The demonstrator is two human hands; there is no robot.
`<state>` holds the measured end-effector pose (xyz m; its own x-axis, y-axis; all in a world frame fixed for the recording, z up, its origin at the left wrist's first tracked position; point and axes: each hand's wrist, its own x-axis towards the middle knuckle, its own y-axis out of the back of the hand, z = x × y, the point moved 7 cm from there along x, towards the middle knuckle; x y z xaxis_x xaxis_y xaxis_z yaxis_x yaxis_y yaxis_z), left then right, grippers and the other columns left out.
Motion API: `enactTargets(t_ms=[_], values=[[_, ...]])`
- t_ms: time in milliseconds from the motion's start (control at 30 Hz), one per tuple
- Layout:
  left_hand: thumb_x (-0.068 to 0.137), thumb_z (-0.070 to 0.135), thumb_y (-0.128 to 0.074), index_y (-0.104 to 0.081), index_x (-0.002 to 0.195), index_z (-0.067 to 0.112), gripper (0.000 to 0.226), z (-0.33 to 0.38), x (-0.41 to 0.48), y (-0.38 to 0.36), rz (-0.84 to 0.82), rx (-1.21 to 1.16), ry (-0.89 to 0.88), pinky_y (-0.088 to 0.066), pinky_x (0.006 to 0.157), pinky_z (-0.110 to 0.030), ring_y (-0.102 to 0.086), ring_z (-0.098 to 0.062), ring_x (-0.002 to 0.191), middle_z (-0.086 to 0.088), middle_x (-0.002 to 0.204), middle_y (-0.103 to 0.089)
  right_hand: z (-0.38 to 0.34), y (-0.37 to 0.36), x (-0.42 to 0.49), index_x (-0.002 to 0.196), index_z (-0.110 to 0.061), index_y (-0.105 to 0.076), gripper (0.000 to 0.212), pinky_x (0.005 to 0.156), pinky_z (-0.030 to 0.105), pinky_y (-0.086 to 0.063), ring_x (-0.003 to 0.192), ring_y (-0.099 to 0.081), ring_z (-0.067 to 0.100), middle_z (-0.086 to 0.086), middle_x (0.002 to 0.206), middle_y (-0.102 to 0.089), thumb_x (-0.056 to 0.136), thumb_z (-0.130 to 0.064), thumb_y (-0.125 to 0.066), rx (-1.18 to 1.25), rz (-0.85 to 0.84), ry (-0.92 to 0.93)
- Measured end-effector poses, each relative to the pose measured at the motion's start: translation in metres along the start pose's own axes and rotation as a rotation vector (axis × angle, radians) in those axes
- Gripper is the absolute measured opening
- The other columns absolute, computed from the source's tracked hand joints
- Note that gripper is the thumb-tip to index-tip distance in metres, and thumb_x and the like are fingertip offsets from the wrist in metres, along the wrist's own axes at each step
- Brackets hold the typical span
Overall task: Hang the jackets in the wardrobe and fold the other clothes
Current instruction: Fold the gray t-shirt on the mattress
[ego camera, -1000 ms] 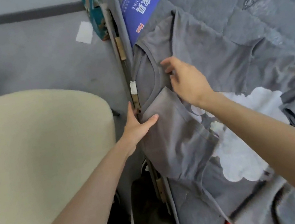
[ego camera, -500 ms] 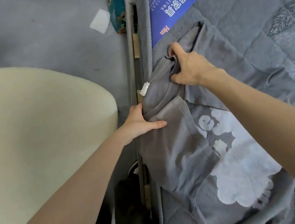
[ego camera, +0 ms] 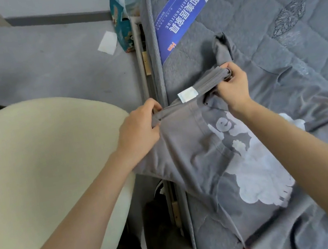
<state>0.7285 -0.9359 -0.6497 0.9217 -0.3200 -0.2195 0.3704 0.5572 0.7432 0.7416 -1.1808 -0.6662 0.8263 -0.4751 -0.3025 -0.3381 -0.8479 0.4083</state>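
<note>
Both hands grip the grey T-shirt over the mattress — left hand and right hand fingers curled round its collar edge.

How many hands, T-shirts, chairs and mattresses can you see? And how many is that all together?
Hands: 2, the left hand and the right hand
Grey T-shirt: 1
Cream chair: 1
Mattress: 1
Total: 5

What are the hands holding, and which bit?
Both grip the grey T-shirt with white print at its neckline: the left hand at one end, the right hand at the other.
</note>
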Motion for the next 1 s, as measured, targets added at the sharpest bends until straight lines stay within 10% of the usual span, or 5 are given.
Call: enactTargets(t_ms=[233,533,700,833,1000], values=[[0.075,0.005,-0.058,-0.04,0.133,0.023,0.064,0.076,0.003,-0.008,0.02,-0.21,0.046,-0.037,0.068,-0.032,-0.058,-0.032,0.09,-0.003,0.092,-0.061,-0.029,0.014,0.011,0.068,-0.02,-0.041,0.036,0.054,0.027,-0.03,0.061,-0.033,0.012,-0.002,0.064,-0.036,0.073,0.016,-0.039,0.158,-0.029,0.023],[0.075,0.012,-0.057,-0.025,0.137,0.036,0.073,0.18,-0.069,-0.15,-0.601,-0.272,-0.193,-0.036,0.05,-0.028,-0.052,-0.017,0.058,0.003,0.066,-0.052,0.052,0.156,-0.055,0.064,-0.019,-0.034,0.031,0.048,0.016,-0.031,0.05,-0.03,0.002,-0.016,0.053,-0.036,0.073,0.01,-0.038,0.256,0.207,-0.144],[0.083,0.039,-0.068,-0.04,0.138,0.034,0.062,0.183,-0.11,-0.214,-0.995,-0.308,-0.138,-0.052,0.064,-0.019,-0.065,-0.016,0.085,0.007,0.111,-0.053,0.138,0.222,-0.108,0.101,-0.022,-0.046,0.056,0.071,0.022,-0.042,0.082,-0.054,0.008,-0.002,0.101,-0.058,0.074,0.026,-0.032,-0.037,0.227,-0.274],[0.093,0.024,-0.056,-0.059,0.118,0.025,0.025,0.16,-0.088,-0.193,-0.591,-0.209,-0.24,-0.045,0.064,-0.017,-0.059,-0.007,0.074,0.006,0.113,-0.057,0.157,0.243,-0.133,0.118,-0.005,-0.053,0.057,0.09,0.035,-0.045,0.1,-0.057,0.031,0.017,0.121,-0.057,0.071,0.022,-0.033,-0.177,0.436,-0.308],[0.086,0.025,-0.067,-0.041,0.137,0.012,0.058,0.113,-0.05,-0.156,-0.184,0.055,-0.002,-0.038,0.095,-0.039,-0.036,-0.03,0.119,-0.012,0.131,-0.037,0.099,0.199,-0.121,0.101,-0.004,-0.065,0.039,0.095,0.027,-0.035,0.104,-0.05,0.029,0.011,0.106,-0.054,0.073,0.012,-0.043,-0.412,0.32,0.014]])
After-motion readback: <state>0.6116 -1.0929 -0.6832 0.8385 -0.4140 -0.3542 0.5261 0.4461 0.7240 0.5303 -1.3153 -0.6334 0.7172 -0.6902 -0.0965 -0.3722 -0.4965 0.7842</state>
